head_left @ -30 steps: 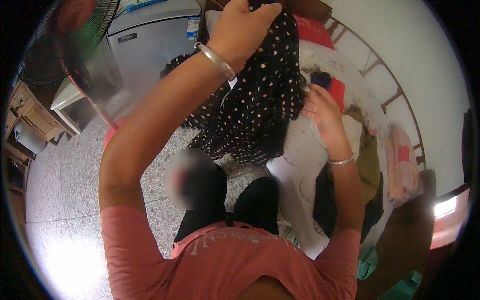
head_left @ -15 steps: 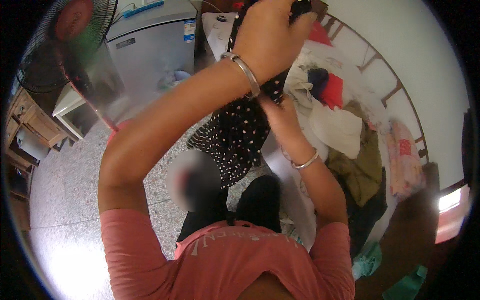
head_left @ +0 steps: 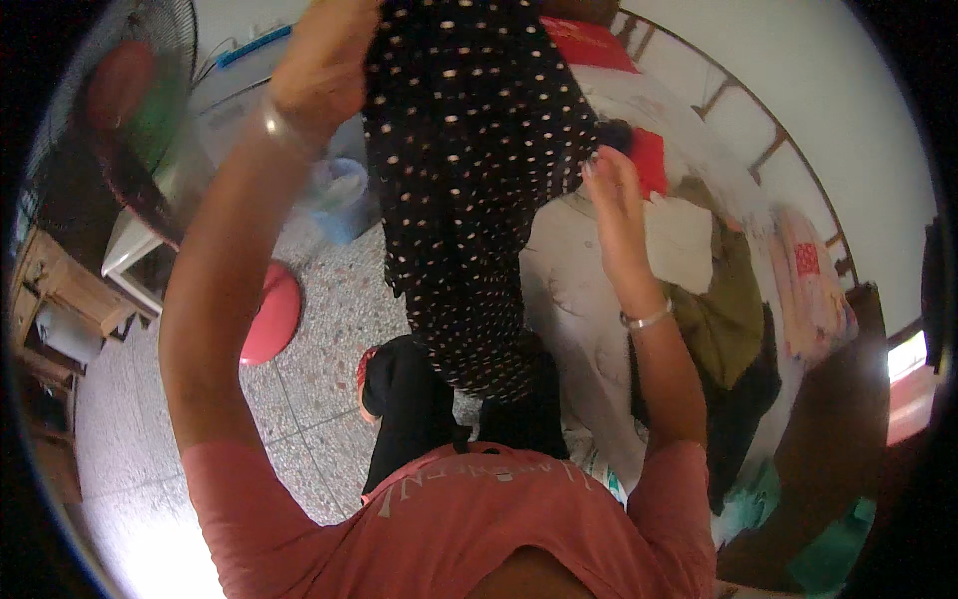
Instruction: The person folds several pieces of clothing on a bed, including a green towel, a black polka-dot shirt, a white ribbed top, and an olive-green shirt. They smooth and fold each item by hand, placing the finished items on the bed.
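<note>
A long black polka-dot garment (head_left: 469, 130) hangs spread in front of me, its lower end over my knees. At its upper left edge, my left hand (head_left: 334, 65) is closed on the cloth; its fingertips are partly hidden at the top of the picture. My right hand (head_left: 617, 205) is at the garment's right edge, the fingertips pinching the cloth there. Whether the garment is a dress or a skirt cannot be made out. Beside my right forearm lie a pale shirt-like cloth (head_left: 569, 260), a white cloth (head_left: 681, 245) and an olive-green garment (head_left: 718, 319).
The bed (head_left: 689, 115) on the right has a curved wooden rail and holds a folded pink quilt (head_left: 803, 290). On the left stand a fan (head_left: 125, 110), a white stool (head_left: 130, 245), a pink round thing (head_left: 274, 314) and a blue bin (head_left: 342, 215) on the speckled floor.
My left hand has moved left, away from the right hand. The bunched garment has opened out wide between them. My right hand has shifted right, to the garment's edge.
</note>
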